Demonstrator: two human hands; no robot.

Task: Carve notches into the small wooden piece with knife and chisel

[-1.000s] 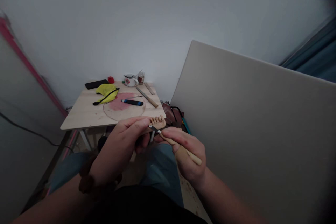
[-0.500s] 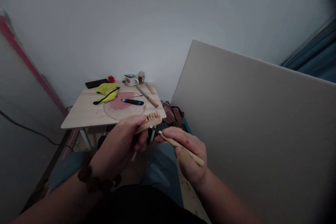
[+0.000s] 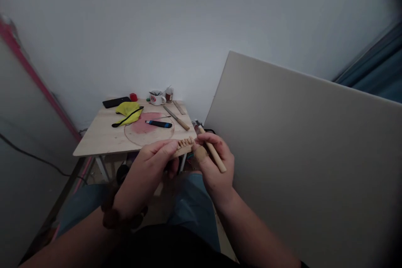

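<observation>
My left hand (image 3: 155, 161) is closed around a pale carved piece of wood (image 3: 186, 149), which has a row of notches along its top. Its far end sticks out towards my right hand (image 3: 220, 176). That hand grips a carving tool (image 3: 216, 157) by its light wooden handle, the metal end pointing up and away from the wood. A tan wrap covers my right thumb, which is at the end of the carved piece. The tool's cutting tip is small and hard to make out.
On the small wooden table (image 3: 91, 140) lie a black and blue utility knife (image 3: 159, 124), a wooden-handled file (image 3: 180, 123), a yellow cloth (image 3: 127, 111) and a black phone (image 3: 116, 102). A mug (image 3: 156, 99) stands behind. A large pale panel (image 3: 289, 142) leans at right.
My right hand has moved up and closer to my left. The tool has swung away from under the wood, its tip now pointing upward, and the right thumb is at the wood's end.
</observation>
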